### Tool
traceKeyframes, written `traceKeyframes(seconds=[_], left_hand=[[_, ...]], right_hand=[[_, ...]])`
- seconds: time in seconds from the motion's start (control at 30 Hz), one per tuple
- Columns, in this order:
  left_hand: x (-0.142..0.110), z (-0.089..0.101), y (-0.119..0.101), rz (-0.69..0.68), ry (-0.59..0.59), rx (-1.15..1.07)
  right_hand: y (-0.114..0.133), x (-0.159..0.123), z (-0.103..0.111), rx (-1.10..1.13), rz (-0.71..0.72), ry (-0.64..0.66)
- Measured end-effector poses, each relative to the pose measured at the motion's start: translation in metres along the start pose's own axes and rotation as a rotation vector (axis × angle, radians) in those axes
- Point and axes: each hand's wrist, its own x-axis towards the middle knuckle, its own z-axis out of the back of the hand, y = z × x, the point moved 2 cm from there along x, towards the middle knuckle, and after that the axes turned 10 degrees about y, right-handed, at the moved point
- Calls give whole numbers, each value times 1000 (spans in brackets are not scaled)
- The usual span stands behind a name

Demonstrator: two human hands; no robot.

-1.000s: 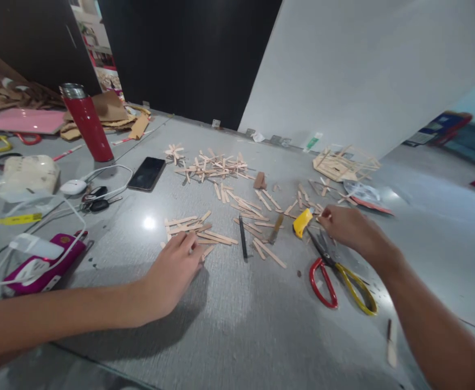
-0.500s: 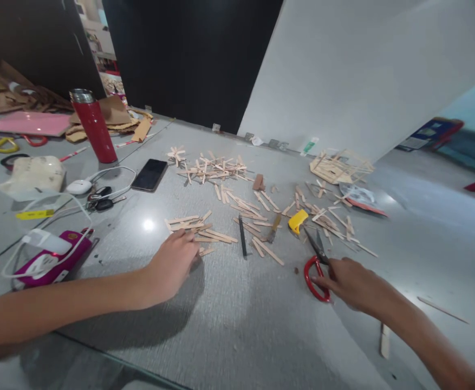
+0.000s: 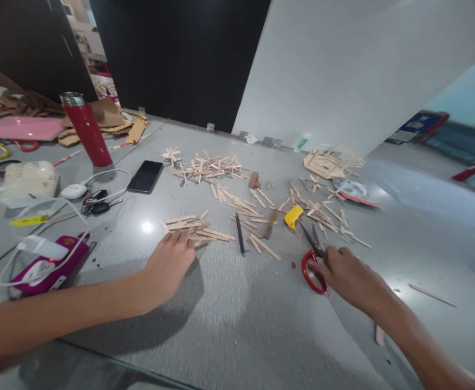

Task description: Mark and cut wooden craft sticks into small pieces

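Observation:
My left hand (image 3: 171, 264) rests at the near edge of a small pile of wooden craft sticks (image 3: 215, 234). Its fingers are curled together, and the fingertips are hidden beneath them, so anything between them does not show. Over on the right, my right hand (image 3: 349, 276) grips a pair of scissors (image 3: 315, 273) by the red handles. The blades are slightly parted and point away from me, towards a yellow plastic piece (image 3: 293, 216). Between the hands lie a black pencil-like stick (image 3: 240, 234) and a flat brownish-yellow tool (image 3: 270, 224).
More loose sticks (image 3: 210, 168) are heaped further back. A stick-built frame (image 3: 332, 161) stands at back right. On the left are a red bottle (image 3: 88, 132), a phone (image 3: 145, 176), keys (image 3: 99, 207) and a purple power strip (image 3: 69, 260) with white cables.
The view has shifted slightly, moving the scene a little left. My left hand stays by the stick pile with its fingers curled. My right hand keeps its hold on the scissors.

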Motion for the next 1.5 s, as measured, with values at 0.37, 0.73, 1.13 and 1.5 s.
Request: traceKeyframes(seconds=[0.37,0.73,1.13,1.5], left_hand=[[-7,23,2,-81,-324,-868],[-1,31,-3,-129,171,-1716],[-9,62,-18,-102,-49,-1633],[-11,62,-35,-151,-192,-1832]], right_hand=[[-20,-10,9,76,-78,-64],[6,-22,11,436,17,-237],[120,-85,-12,1503,762,211],[128,-118,-23,1365,846,167]])
